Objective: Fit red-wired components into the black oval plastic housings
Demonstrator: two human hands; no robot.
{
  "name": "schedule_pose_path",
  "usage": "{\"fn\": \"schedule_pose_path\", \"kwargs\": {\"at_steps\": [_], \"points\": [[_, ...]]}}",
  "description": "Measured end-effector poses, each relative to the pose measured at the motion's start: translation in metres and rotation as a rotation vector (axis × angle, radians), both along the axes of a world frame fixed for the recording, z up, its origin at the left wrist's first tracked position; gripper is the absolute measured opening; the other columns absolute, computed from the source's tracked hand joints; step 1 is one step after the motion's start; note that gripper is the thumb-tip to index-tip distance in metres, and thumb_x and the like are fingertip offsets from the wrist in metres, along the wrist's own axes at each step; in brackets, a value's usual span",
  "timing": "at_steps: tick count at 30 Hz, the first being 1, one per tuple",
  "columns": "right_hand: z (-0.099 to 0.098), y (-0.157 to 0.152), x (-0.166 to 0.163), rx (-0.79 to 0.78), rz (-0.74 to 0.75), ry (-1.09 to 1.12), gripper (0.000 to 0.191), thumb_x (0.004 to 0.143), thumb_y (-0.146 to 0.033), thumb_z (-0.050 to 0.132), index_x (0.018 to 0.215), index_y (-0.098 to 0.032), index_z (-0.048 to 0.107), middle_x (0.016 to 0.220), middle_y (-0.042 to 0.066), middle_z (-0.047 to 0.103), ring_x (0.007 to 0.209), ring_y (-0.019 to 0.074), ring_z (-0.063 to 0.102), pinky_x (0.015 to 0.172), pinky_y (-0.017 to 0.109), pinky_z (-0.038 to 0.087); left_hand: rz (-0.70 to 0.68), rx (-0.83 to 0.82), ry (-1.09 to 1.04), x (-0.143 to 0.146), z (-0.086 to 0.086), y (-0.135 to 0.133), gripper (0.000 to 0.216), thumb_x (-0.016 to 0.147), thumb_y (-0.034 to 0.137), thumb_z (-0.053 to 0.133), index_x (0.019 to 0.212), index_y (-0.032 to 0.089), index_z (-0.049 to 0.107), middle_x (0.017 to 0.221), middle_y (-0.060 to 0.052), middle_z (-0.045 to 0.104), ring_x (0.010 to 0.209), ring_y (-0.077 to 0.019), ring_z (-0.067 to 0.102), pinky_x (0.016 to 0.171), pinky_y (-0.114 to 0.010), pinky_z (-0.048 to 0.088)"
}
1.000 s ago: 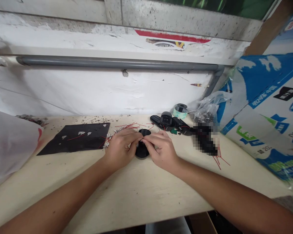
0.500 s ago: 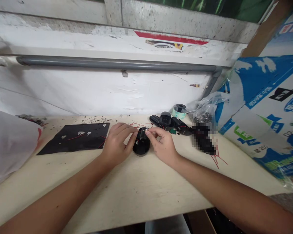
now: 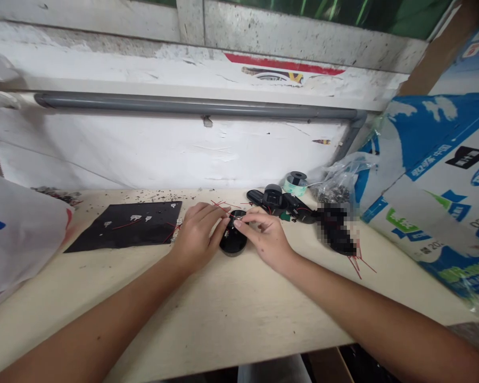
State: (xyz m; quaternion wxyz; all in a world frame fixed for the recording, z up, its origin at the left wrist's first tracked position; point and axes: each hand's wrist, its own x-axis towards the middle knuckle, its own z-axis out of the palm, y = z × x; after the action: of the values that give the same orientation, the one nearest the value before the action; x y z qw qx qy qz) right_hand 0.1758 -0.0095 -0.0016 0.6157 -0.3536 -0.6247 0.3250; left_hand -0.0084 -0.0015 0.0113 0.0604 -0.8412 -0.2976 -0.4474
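A glossy black plastic housing with a rounded end lies on the table between my hands. My left hand is closed in a pinch at its upper left edge, by a thin red wire; the fingertips hide most of what they grip. From the right, my right hand pinches a small shiny metal part over the upper end of the housing. Several loose red wires lie just behind my left hand.
A black sheet with small white parts and red wires lies left, near a white plastic bag. Behind right are black housings, a tape roll, a clear bag of small parts and a blue-white carton.
The fingertips of both hands have come slightly closer together over the black housing. The whole view has shifted a little; the housing stays in place on the table.
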Motion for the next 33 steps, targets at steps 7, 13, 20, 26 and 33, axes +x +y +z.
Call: {"fn": "schedule_pose_path", "kwargs": {"at_steps": [7, 13, 20, 26, 33], "points": [[0.003, -0.003, 0.002, 0.029, 0.017, -0.178, 0.015, 0.080, -0.036, 0.077, 0.089, -0.023, 0.075, 0.090, 0.003, 0.063, 0.088, 0.0193, 0.061, 0.086, 0.037, 0.048, -0.098, -0.029, -0.104, 0.004, 0.005, -0.008, 0.009, 0.096, 0.012, 0.055, 0.096, 0.018, 0.062, 0.088, -0.005, 0.068, 0.087, -0.0204, 0.060, 0.081, -0.036, 0.048], [0.011, -0.001, 0.023, -0.018, -0.278, -0.517, 0.058, 0.083, -0.030, 0.068, 0.138, -0.021, 0.050, 0.081, -0.001, 0.062, 0.070, 0.0178, 0.057, 0.070, 0.032, 0.044, -0.006, -0.095, -0.129, -0.002, 0.002, -0.002, 0.009, 0.096, 0.014, 0.053, 0.093, 0.017, 0.061, 0.086, -0.006, 0.066, 0.085, -0.0196, 0.061, 0.075, -0.034, 0.048], [0.008, -0.002, 0.023, -0.126, -0.176, -0.783, 0.054, 0.085, -0.022, 0.063, 0.136, -0.017, 0.049, 0.072, 0.000, 0.069, 0.068, 0.0205, 0.063, 0.071, 0.034, 0.043, -0.028, -0.404, -0.167, -0.003, -0.008, 0.005, 0.017, 0.097, 0.025, 0.054, 0.086, 0.017, 0.064, 0.080, -0.005, 0.067, 0.073, -0.0171, 0.064, 0.061, -0.029, 0.053], [-0.003, 0.001, 0.013, -0.163, -0.061, -0.342, 0.043, 0.086, -0.025, 0.062, 0.126, -0.022, 0.050, 0.089, 0.000, 0.062, 0.061, 0.0123, 0.057, 0.057, 0.027, 0.047, -0.072, -0.439, -0.226, 0.000, -0.009, 0.005, 0.018, 0.096, 0.024, 0.057, 0.084, 0.016, 0.069, 0.079, -0.006, 0.070, 0.072, -0.0171, 0.066, 0.062, -0.029, 0.056], [0.000, -0.007, 0.002, -0.342, 0.078, -0.032, 0.041, 0.085, -0.039, 0.067, 0.121, -0.026, 0.052, 0.099, 0.001, 0.054, 0.041, 0.0050, 0.046, 0.030, 0.022, 0.036, -0.118, -0.329, -0.235, 0.003, -0.009, 0.005, 0.016, 0.095, 0.022, 0.060, 0.088, 0.019, 0.074, 0.093, -0.009, 0.074, 0.092, -0.0229, 0.069, 0.087, -0.043, 0.057]]}}
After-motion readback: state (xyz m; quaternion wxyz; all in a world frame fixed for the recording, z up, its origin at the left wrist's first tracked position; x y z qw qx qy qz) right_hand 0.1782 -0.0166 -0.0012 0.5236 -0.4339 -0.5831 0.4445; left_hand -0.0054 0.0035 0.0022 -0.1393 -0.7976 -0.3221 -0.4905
